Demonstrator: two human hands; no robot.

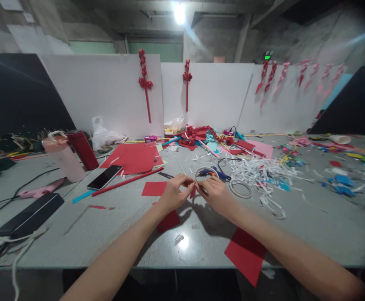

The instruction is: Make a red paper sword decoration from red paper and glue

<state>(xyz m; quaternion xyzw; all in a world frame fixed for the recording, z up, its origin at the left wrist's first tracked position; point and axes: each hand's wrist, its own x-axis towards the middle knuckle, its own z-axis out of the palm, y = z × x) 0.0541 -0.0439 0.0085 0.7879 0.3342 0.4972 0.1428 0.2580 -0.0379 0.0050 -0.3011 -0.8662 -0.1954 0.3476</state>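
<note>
While both hands meet over the middle of the grey surface (pixel 311 225), the left hand (pixel 173 194) and right hand (pixel 215 193) pinch a small red paper piece (pixel 193 192) between closed fingers. A tape ring (pixel 206 172) sits just behind. Bare room lies toward the near edge, between red squares (pixel 246 253).

Your grey desk (pixel 314 225) carries a lot. At your left lie a black flat box (pixel 28 215), a pink glue gun (pixel 39 191), a pink bottle (pixel 63 158) and a dark red flask (pixel 82 149), both upright. Near the middle you have a phone (pixel 104 177) face up, a long red stick (pixel 126 182), a stack of red sheets (pixel 134 156) and small red paper squares (pixel 153 189). A larger red square (pixel 245 254) overhangs the near edge. To your right sit a tape ring (pixel 240 188) and a heap of white paper strips (pixel 258 169).
</note>
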